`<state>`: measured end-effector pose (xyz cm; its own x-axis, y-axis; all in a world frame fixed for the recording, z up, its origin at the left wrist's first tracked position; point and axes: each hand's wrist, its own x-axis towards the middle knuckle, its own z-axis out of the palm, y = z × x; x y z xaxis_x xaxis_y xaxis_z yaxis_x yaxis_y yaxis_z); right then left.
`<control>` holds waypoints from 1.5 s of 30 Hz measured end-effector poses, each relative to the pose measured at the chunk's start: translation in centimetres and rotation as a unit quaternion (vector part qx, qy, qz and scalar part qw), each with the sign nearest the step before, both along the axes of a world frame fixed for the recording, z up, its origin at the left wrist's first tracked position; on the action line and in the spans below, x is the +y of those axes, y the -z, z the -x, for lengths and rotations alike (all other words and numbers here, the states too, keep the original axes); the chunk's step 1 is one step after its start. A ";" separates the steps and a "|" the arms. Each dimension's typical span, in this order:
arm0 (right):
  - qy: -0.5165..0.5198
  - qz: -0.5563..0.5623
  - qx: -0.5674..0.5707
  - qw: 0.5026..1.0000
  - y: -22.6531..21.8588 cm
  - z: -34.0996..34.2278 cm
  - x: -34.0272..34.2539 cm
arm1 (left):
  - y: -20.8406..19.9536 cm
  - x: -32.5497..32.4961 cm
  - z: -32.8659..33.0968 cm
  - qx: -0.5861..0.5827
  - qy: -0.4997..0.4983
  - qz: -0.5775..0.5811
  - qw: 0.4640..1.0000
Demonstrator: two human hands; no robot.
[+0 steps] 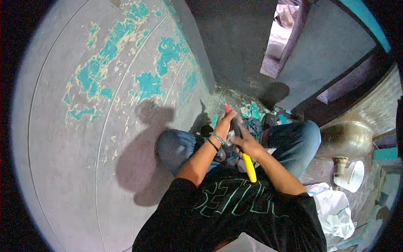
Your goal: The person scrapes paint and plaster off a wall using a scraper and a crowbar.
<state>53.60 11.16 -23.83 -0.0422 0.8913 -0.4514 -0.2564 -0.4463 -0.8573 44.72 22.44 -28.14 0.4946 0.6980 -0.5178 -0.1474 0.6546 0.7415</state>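
My left hand [224,127], with a chain bracelet and a dark band on its wrist, is closed around a thing whose red pointed end [227,108] sticks out past the fingers. Close beside it, my right hand [249,144] grips a tool with a yellow handle [249,168] that points back toward my chest. Something dark [237,131] lies between the two hands; blur and fingers hide its shape. I cannot tell whether both coloured ends belong to one tool. Both hands are held between my bent knees.
Turquoise paint flakes [254,111] litter the floor in the corner. At left, the grey wall [63,168] has peeled turquoise patches [93,79]. A rounded metal pot [346,138], a white tub [354,176] and a crumpled white sack [333,210] are to my right.
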 end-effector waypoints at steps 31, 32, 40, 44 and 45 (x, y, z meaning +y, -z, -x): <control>0.006 -0.054 -0.332 0.942 7.4 1.3 7.8 | 7.5 4.8 0.9 0.284 -0.082 -0.109 0.949; 0.013 -0.051 -0.334 0.941 6.7 1.5 7.7 | 7.5 4.7 1.1 0.309 -0.078 -0.137 0.938; -0.022 -0.060 -0.387 0.920 5.0 0.9 8.3 | 6.9 5.4 0.6 0.253 -0.099 -0.095 0.958; -0.020 -0.030 -0.351 0.936 4.6 1.2 9.1 | 8.4 6.0 1.3 0.235 -0.106 -0.151 0.954; -0.005 -0.069 -0.367 0.928 4.8 1.7 9.6 | 8.7 6.8 1.7 0.247 -0.078 -0.153 0.954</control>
<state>51.90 20.72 -28.63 0.2223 0.9440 -0.2437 0.4217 -0.3185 -0.8489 43.00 29.24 -36.79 0.1201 0.8987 -0.4217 0.1917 0.3958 0.8981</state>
